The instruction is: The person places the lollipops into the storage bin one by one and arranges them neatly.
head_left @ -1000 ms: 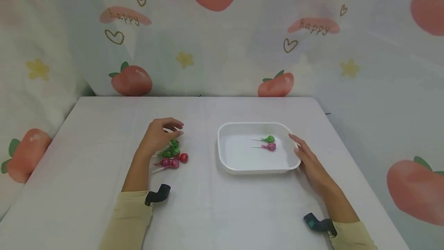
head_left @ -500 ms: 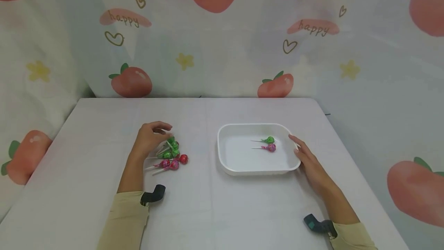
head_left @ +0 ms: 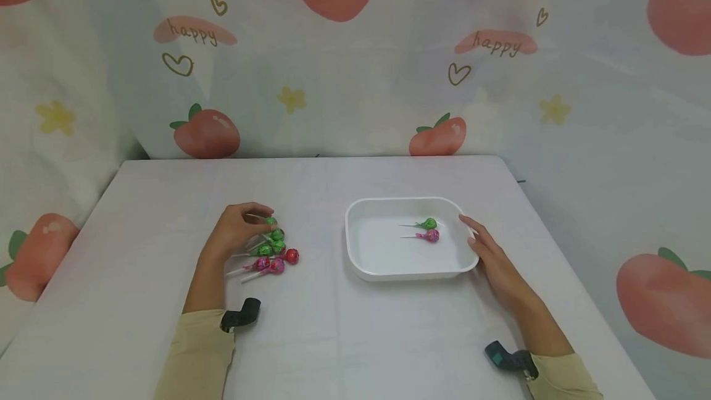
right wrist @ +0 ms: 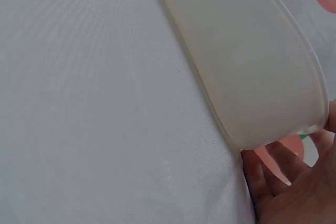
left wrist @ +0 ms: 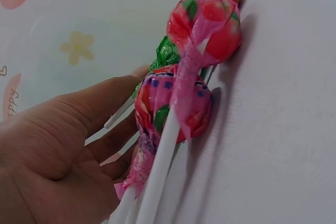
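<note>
At the left pile, my left hand (head_left: pixel 236 227) pinches a green-wrapped lollipop (head_left: pixel 271 221) between thumb and fingers. Just below it lie more green lollipops (head_left: pixel 276 244), then pink ones (head_left: pixel 276 266) and a red one (head_left: pixel 291 256), sticks pointing left. In the left wrist view, a pink lollipop (left wrist: pixel 210 30) hides part of the green lollipop (left wrist: pixel 166 52) at the thumb of that hand (left wrist: pixel 68 135). My right hand (head_left: pixel 494 258) grips the right end of a white tray (head_left: pixel 389 276), thumb at the rim and fingers against the outer wall. Inside are a green lollipop (head_left: pixel 428 223) and a pink lollipop (head_left: pixel 431 236).
A white cloth covers the table (head_left: pixel 311 332). Behind it hangs a curtain (head_left: pixel 355 79) printed with peaches, hearts and flowers. Each wrist carries a dark camera mount, such as the left mount (head_left: pixel 241 315).
My left hand has moved left and down to the upper green lollipop, and its fingers have closed around it. The right hand stays on the tray. The head view has shifted slightly.
</note>
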`<state>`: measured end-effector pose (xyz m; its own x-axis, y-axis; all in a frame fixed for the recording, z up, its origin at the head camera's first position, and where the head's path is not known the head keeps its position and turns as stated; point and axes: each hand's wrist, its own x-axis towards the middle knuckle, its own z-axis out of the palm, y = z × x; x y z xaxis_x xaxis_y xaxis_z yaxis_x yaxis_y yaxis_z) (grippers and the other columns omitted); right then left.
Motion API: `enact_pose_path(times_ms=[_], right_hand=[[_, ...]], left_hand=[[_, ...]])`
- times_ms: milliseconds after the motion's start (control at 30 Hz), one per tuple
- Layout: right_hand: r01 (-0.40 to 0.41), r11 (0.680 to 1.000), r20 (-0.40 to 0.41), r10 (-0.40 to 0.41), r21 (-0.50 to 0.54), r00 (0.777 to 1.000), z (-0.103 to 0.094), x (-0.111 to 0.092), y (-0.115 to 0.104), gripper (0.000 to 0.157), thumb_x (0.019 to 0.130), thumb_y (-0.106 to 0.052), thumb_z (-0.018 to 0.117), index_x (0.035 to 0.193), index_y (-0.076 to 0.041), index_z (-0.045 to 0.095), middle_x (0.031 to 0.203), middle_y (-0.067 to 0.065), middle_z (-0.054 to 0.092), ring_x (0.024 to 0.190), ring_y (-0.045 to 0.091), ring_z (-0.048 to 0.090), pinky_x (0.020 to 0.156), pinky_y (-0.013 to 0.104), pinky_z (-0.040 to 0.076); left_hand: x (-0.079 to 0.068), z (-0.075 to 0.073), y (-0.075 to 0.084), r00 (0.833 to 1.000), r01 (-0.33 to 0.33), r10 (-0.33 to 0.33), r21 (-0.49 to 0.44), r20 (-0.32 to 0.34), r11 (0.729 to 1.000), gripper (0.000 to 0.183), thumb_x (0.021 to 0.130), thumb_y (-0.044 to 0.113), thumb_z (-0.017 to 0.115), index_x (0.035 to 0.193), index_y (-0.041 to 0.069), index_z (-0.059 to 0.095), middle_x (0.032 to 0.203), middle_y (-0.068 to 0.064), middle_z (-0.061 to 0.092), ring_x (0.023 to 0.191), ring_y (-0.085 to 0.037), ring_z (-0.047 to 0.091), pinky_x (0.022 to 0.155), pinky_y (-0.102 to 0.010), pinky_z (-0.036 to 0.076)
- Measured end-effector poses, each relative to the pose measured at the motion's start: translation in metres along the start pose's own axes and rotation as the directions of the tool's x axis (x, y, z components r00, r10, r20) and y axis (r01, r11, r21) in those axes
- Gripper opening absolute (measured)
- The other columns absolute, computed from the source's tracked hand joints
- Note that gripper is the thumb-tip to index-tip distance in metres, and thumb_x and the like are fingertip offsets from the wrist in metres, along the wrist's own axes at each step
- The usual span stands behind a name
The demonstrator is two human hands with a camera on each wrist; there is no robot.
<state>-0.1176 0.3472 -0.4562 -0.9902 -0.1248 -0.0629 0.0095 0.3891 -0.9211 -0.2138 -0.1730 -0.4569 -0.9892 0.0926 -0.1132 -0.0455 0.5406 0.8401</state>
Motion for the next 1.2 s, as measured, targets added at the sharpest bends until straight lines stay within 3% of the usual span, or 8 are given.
enact_pose_path(times_ms=[600, 1200], right_hand=[[0.013, 1.000, -0.002, -0.013, 0.012, 1.000, 0.0008, 0.0021, 0.0030, 0.056, 0.113, -0.041, 0.036, 0.166, -0.026, 0.023, 0.173, 0.006, 0.005, 0.156, 0.040, 0.006, 0.116, 0.068, 0.013], [0.008, 1.000, -0.007, -0.008, 0.008, 1.000, -0.0001, 0.0010, 0.0015, 0.057, 0.113, -0.041, 0.036, 0.166, -0.027, 0.022, 0.173, 0.004, 0.006, 0.156, 0.037, 0.004, 0.116, 0.068, 0.012]], left_hand=[[-0.0008, -0.0039, -0.0056, 1.000, -0.027, 0.027, 0.014, -0.005, 1.000, 0.034, 0.091, 0.011, 0.081, 0.123, 0.007, 0.075, 0.113, -0.012, 0.072, 0.110, -0.030, 0.063, 0.100, -0.049, 0.048], [0.0028, 0.0060, -0.0040, 0.999, 0.016, -0.012, 0.067, -0.052, 0.998, 0.032, 0.088, 0.016, 0.084, 0.117, 0.005, 0.077, 0.102, -0.013, 0.071, 0.100, -0.031, 0.063, 0.091, -0.046, 0.051]])
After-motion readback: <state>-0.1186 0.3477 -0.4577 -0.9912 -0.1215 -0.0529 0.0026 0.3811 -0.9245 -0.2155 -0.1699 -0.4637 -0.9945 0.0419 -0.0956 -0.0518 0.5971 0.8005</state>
